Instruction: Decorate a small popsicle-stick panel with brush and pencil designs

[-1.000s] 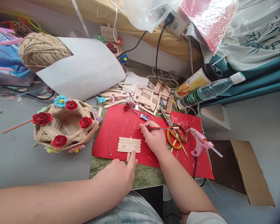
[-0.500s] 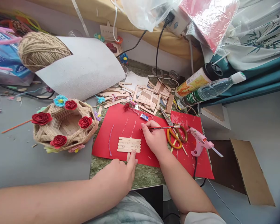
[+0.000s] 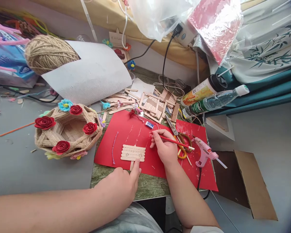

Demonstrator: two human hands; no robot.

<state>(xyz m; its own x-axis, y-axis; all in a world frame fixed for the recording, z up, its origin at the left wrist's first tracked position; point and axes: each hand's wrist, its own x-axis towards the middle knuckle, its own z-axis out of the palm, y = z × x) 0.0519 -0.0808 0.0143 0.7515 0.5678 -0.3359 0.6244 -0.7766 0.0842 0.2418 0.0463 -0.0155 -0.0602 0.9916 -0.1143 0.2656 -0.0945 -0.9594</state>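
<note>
A small sign made of wooden craft sticks [image 3: 133, 153] lies flat on red paper [image 3: 106, 152]. Faint writing and two star drawings mark its front, and one stick sticks out below as a handle. My left hand [image 3: 122, 183] rests at its lower right edge, index finger stretched onto it and the other fingers curled. In my right hand [image 3: 165, 147] is a red pencil [image 3: 178, 141], held above the red paper to the right of the sign. A blue and white eraser [image 3: 149, 125] lies just beyond this hand. Scissors [image 3: 181, 137] with orange handles lie beside it.
A twine basket [image 3: 94, 142] with red paper roses stands at left. Loose craft sticks [image 3: 118, 100] are piled behind the red paper. At right are a pink glue gun [image 3: 203, 152], a water bottle [image 3: 215, 101] and a drink cup [image 3: 201, 90]. A twine ball [image 3: 50, 53] sits back left.
My right hand has turned the pencil, its back end now swung lower and toward me. My left finger stays on the sign. The whole view has shifted slightly.
</note>
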